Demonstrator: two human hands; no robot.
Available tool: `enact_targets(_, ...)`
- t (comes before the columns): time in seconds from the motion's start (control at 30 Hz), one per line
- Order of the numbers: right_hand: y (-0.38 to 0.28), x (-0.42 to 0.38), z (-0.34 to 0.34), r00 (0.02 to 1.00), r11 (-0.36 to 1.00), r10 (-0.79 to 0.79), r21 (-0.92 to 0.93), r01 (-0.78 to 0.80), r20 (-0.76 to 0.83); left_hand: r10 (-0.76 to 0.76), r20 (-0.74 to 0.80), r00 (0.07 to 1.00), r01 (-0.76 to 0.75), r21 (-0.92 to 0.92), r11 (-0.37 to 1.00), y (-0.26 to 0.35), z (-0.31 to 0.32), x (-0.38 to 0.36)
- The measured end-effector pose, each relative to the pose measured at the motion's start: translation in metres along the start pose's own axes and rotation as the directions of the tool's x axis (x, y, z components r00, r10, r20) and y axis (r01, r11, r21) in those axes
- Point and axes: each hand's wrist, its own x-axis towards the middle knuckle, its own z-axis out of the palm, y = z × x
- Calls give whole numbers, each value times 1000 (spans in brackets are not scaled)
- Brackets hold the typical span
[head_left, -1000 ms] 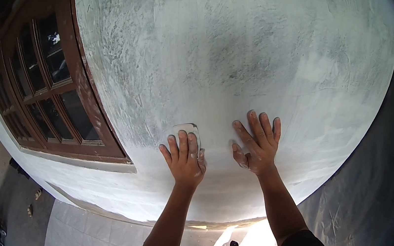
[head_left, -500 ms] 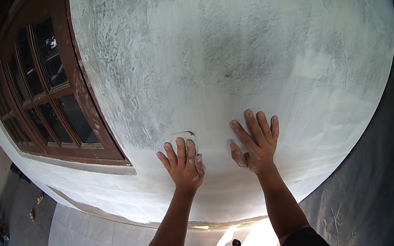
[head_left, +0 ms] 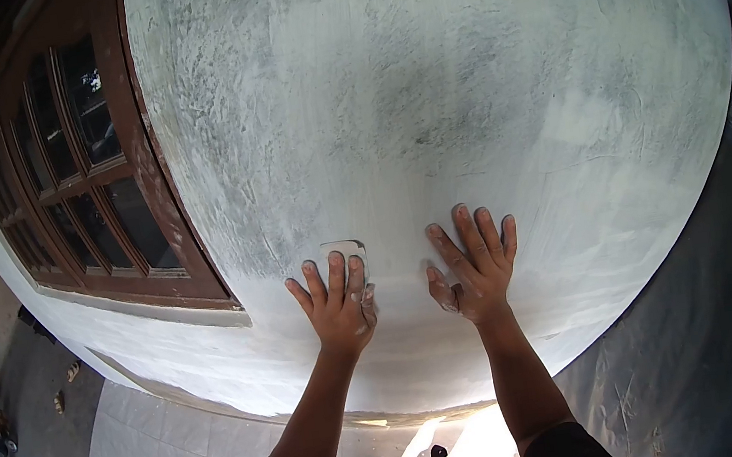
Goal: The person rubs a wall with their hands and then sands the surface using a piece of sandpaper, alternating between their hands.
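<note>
Left hand (head_left: 338,313): clamped on pale flat pad (head_left: 343,246) against plastered wall (head_left: 483,134). Right hand (head_left: 478,274): fingers apart, palm-side to wall.

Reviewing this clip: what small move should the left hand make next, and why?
Probably slide the left hand, with the thin, pale, round-cornered pad beneath it, slightly up and left: there, the pale greenish-white wall looks rough and grey-mottled, while beside the right hand it looks smoother.

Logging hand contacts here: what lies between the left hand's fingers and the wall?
A pale flat pad, partly covered by the left hand, against the wall; the head view shows it.
</note>
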Motion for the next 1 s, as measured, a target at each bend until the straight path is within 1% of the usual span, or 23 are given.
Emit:
enact_targets(0.07,0,0,1,1000,1000,-1,3,1,-4,77,-3,997,-77,55,995,-4,-9,49)
enact_targets(0.13,0,-2,2,1000,1000,19,8,-19,11,34,27,999,-36,80,996,-4,-21,102)
enact_targets(0.23,-2,-3,1,999,999,46,7,-46,27,22,-4,1000,-22,60,998,-6,-24,124)
enact_targets(0.27,-1,-2,1,999,999,41,5,-41,25,15,-7,1000,-14,59,998,-5,-20,110)
enact_targets(0.33,0,-2,2,999,999,30,14,-30,18,-5,-50,999,7,25,1000,-5,-2,48)
enact_targets(0.37,0,-3,2,999,999,33,23,-33,14,3,-46,999,-2,32,999,-2,5,10)
enact_targets(0.4,-1,-3,2,999,999,36,19,-36,6,20,-40,999,-18,36,999,-2,10,-12)
enact_targets(0.47,-1,-3,1,999,999,39,28,-39,27,43,-42,998,-41,46,998,-3,8,2)
enact_targets(0.53,0,-3,0,999,999,36,23,-37,27,52,-40,998,-49,61,997,-2,-3,34)
enact_targets(0.6,-1,-3,1,999,999,35,27,-36,28,28,50,998,-32,81,996,-4,-18,80)
enact_targets(0.63,-1,-3,0,999,999,36,25,-37,26,27,53,998,-31,84,996,-5,-18,85)
enact_targets(0.7,-2,-4,1,999,999,34,25,-35,25,26,12,1000,-27,69,997,-4,-18,90)
enact_targets(0.73,-1,-4,2,999,999,31,26,-32,21,25,9,1000,-26,70,997,-4,-13,73)
enact_targets(0.8,1,-5,1,999,999,28,22,-29,18,25,-30,999,-24,35,999,1,1,17)
enact_targets(0.83,0,-4,1,999,999,28,24,-28,20,28,-30,999,-27,32,999,1,2,6)
enact_targets(0.9,0,-3,1,999,999,27,23,-27,17,93,-13,996,-93,36,995,2,-3,6)
enact_targets(0.93,0,-3,2,1000,999,26,18,-26,16,92,-14,996,-91,36,995,0,0,12)
enact_targets(1.0,-1,-3,1,999,999,25,22,-26,21,-8,15,1000,8,-2,1000,2,-13,66)
